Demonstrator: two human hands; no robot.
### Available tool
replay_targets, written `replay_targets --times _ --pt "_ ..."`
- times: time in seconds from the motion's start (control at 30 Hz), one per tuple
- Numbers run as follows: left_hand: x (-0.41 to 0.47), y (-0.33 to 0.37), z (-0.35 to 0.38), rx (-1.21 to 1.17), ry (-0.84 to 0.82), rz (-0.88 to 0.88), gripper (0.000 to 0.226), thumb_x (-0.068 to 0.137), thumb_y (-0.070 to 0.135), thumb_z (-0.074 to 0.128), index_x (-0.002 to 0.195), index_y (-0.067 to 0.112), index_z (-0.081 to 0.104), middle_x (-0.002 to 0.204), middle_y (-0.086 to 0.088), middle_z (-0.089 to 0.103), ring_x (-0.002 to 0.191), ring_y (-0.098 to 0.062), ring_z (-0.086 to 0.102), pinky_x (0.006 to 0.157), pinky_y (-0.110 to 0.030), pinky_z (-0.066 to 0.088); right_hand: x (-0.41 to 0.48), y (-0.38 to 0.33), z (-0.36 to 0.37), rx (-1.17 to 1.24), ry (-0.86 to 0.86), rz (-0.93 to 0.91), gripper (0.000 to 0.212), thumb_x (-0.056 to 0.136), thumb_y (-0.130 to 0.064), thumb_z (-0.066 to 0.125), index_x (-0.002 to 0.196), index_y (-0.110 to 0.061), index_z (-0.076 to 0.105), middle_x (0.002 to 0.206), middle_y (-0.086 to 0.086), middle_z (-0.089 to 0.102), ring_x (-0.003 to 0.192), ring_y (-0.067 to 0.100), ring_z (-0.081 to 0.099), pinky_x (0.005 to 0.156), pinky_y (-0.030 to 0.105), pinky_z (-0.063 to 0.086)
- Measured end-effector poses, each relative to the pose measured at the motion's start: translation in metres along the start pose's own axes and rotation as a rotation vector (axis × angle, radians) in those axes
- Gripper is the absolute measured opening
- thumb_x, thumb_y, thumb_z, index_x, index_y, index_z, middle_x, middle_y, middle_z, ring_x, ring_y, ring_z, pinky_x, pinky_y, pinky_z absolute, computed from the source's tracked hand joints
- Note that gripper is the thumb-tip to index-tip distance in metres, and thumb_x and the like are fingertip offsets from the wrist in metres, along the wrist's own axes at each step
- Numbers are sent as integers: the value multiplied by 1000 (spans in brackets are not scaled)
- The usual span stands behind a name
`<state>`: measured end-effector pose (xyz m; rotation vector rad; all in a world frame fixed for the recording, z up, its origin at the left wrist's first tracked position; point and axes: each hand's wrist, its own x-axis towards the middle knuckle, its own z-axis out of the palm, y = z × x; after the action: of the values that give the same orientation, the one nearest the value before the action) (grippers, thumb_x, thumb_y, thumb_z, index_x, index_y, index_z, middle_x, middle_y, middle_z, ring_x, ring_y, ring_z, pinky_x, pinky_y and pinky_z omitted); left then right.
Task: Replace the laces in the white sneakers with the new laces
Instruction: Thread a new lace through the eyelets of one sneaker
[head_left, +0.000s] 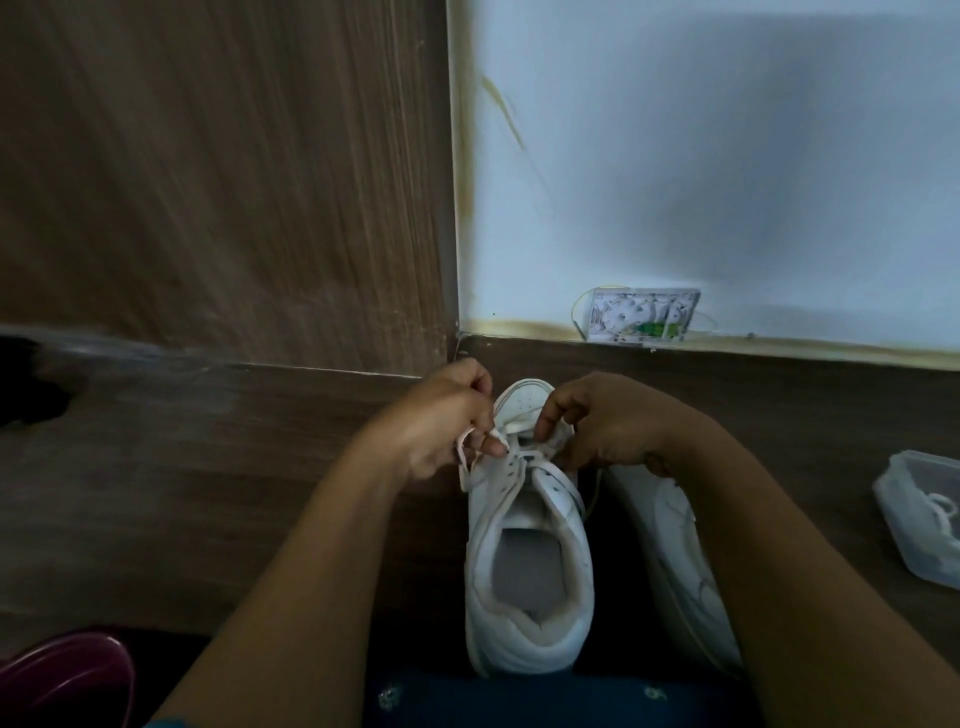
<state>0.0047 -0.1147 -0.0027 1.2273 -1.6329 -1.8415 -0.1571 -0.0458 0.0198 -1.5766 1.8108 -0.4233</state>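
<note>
White leather at mid-frame: sneaker (524, 566) upright on the dark wood counter (208, 493), toe pointing away, heel nearest, mouth open with the grey insole showing. Lace (464, 467) white and flat, crossing the tongue up near the toe, then looping out past the left eyelet row and down the left flank; several eyelets below the crossing bare.

Left hand (447, 421) just left of the toe, thumb and forefinger clamped together on the lace end, remaining fingers (475, 382) curled in towards the palm. Right hand (605, 423) just right of the toe, its fingers (545, 415) bent down onto the right eyelet row and pinching lace there, tips partly hidden behind the knuckles. Both forearms reaching in from the near edge, one on each side of the sneaker.

Second sneaker (670, 551) close beside the first on its right, tipped over onto its side, largely covered by the right forearm; touching or not, cannot tell.

Clear plastic box (914, 551) far right on the counter, well apart from both sneakers, cut off by the frame edge, with a coiled lace (943, 512) inside.

Behind the counter, brown wood-grain panel (208, 156) to the left and pale blue wall (727, 156) to the right, meeting in a corner above the left hand. Small white case (641, 317) with a green part at the foot of the wall. Dark blue patterned cloth (519, 696) along the bottom, under the heel. Maroon rounded shape (62, 675) in the lower left corner, too cropped to identify.
</note>
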Motion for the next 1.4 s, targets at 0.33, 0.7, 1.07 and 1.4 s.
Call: replay_targets --times 0.33,0.7,1.07,1.4 --pt "-1 -4 4 412 -14 31 13 82 3 64 74 13 61 68 -4 61 63 -16 55 61 -30 43 4 3 2 27 41 14 23 68 0 74 85 -14 69 75 -4 57 72 17 57 58 25 49" --pt "-2 -5 2 559 -99 103 15 76 -1 72 70 12 67 73 -6 67 69 -13 60 77 -33 50 5 -8 7 -293 54 -60 25 91 -18 54 108 -20 71 108 -3 70 100 14 61 61 8 37" --pt "5 -2 9 811 -89 50 20 87 -2 50 73 7 59 67 -6 57 62 -14 50 57 -23 37 7 -20 20 -395 121 -11 24 90 -17 51 103 -8 68 116 8 65 110 24 57 88 27 36" --pt "-16 -4 -14 89 -140 -91 33 91 -17 27 77 4 48 82 -17 65 73 -24 63 53 -21 52 6 -15 11 -142 13 74 23 88 -10 54 106 -5 68 91 7 64 71 10 54 63 19 45"
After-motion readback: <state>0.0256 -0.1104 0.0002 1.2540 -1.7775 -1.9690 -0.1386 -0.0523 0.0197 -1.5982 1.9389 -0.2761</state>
